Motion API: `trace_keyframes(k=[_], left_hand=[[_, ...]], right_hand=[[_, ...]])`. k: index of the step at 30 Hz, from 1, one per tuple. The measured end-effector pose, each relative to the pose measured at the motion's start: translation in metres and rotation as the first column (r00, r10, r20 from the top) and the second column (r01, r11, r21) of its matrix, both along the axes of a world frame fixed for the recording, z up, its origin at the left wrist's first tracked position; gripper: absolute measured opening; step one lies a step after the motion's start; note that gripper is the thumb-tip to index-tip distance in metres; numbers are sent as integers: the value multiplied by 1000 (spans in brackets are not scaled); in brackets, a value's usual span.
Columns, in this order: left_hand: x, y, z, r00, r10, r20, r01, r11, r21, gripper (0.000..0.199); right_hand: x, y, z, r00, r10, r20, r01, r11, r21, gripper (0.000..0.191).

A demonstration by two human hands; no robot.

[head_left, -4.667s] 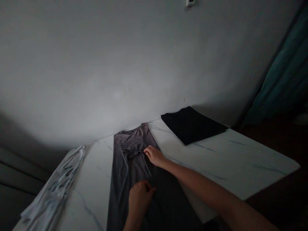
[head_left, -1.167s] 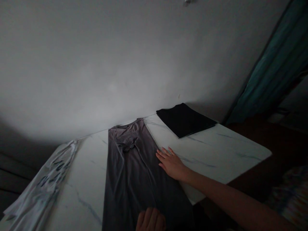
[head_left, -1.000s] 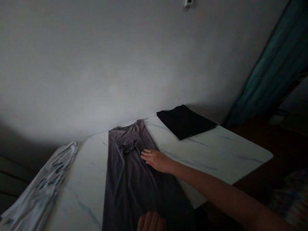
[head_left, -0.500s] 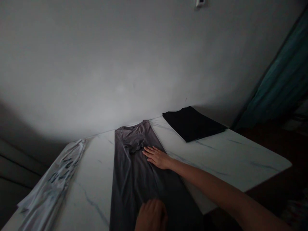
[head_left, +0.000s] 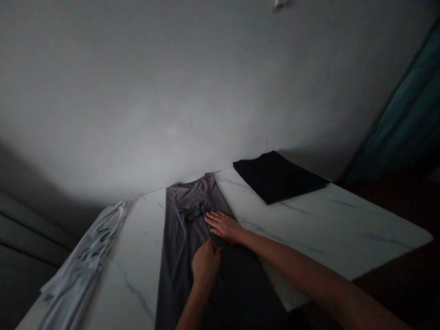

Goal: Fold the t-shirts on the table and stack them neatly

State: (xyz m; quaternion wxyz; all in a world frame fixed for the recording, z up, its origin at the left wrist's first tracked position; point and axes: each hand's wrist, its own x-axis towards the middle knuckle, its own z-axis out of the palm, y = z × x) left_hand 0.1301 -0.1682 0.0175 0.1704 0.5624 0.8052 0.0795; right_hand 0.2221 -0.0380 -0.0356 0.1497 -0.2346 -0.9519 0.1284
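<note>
A dark grey garment [head_left: 237, 275] lies lengthwise on the white marbled table [head_left: 137, 256], its far part bunched and creased near the wall. My right hand [head_left: 223, 227] rests on it, palm down with fingers spread, just beside the bunched cloth. Close below, my left hand [head_left: 206, 261] is over the same garment with its fingers curled in; whether cloth is pinched between them is too dark to make out.
A folded black garment [head_left: 278, 178] lies at the table's back right. A white garment with dark print [head_left: 85, 261] lies along the left side. Behind stands a grey wall [head_left: 172, 91]; a teal curtain [head_left: 395, 123] hangs at right.
My left hand has moved forward from the bottom edge to near my right hand. My right hand has stayed almost in place on the grey garment.
</note>
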Motion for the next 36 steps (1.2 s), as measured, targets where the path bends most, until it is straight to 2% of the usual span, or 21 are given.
trace_keyframes(k=[4,10,13,16,18,20,21,23,24,26,29,30,32,34,36], left_hand=[[-11,-4,1,995,37,93,-37,999,-10,17],[-7,-5,7,998,58,-13,-59,997,-46,20],[-8,-1,8,999,20,-33,-23,997,-69,21],[-11,2,8,999,-24,-33,22,996,-83,22],[-14,2,8,998,-45,-49,41,996,-77,21],[-15,4,8,990,-89,-108,89,996,-5,20],[-16,5,8,981,-129,-147,138,989,54,25],[-16,10,5,940,-260,-221,299,940,164,48],[-17,14,3,906,-346,-244,392,902,180,58],[-19,21,-1,827,-508,-242,546,828,128,68],[-22,29,-7,756,-631,-172,639,769,-12,69],[-24,30,-8,752,-641,-151,644,764,-40,68],[-27,31,-10,755,-641,-135,639,767,-68,64],[-30,30,-13,767,-624,-154,620,781,-74,63],[-35,28,-19,767,-613,-187,614,787,-61,70]], right_hand=[[1,0,1,1000,-4,-1,4,1000,-16,52],[1,0,8,999,-43,20,43,999,-12,52],[9,-23,17,992,-128,-9,128,992,-14,51],[31,-71,22,979,-179,-101,170,982,-87,50],[50,-111,20,982,-110,-153,80,979,-189,59],[69,-145,15,982,33,-188,-88,951,-296,72],[78,-159,13,972,96,-212,-166,925,-341,76],[91,-179,13,950,155,-271,-260,873,-412,69],[97,-184,15,943,160,-292,-281,853,-439,63],[104,-187,25,935,188,-301,-319,818,-479,54],[106,-175,45,919,289,-268,-389,783,-486,35],[105,-169,50,929,266,-258,-362,801,-477,30],[99,-154,53,968,90,-234,-189,875,-445,33],[94,-142,45,976,-119,-184,39,920,-390,47],[92,-138,31,982,-165,-90,127,936,-327,66]])
